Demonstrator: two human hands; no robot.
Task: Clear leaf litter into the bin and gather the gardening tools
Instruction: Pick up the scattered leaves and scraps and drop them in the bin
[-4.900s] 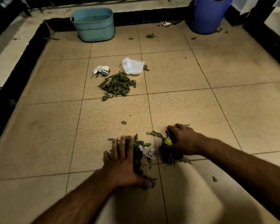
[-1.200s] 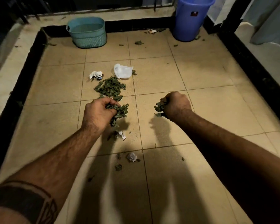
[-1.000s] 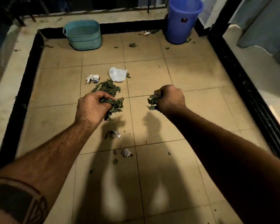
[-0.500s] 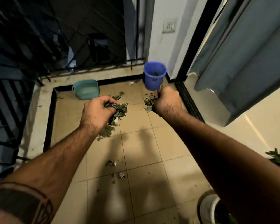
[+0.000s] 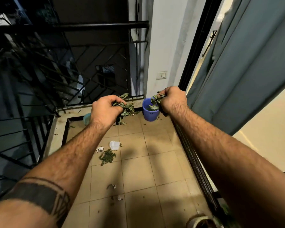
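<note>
**Two fistfuls of leaves held up before the blue bin**

At chest height above the tiled balcony floor (image 5: 138, 170), both arms reach forward, each hand clutching leaf litter. The left hand (image 5: 104, 111) has its fingers curled tight round a bunch of dark green leaves (image 5: 126, 111), which spill out to the right of the fist and hang below it. The right hand (image 5: 173, 100) grips a smaller clump of leaves (image 5: 155, 99) in the same way, fingers folded over it, with the leaves sticking out on its left side.

Just past the right fist in the view, the blue bin (image 5: 150, 114) stands in the far corner of the floor against the white wall (image 5: 164, 46), with some green leaves already inside. A teal basket (image 5: 86, 118) peeks out behind the left wrist.

Further back on the tiles lies a small leaf pile (image 5: 107, 157), with a white cloth (image 5: 114, 145) and a crumpled paper scrap (image 5: 99, 148) just beside it. More small scraps (image 5: 111, 186) dot the nearer tiles. A black railing (image 5: 64, 76) bounds the left side, and a grey-blue curtain (image 5: 245, 71) hangs on the right.
</note>
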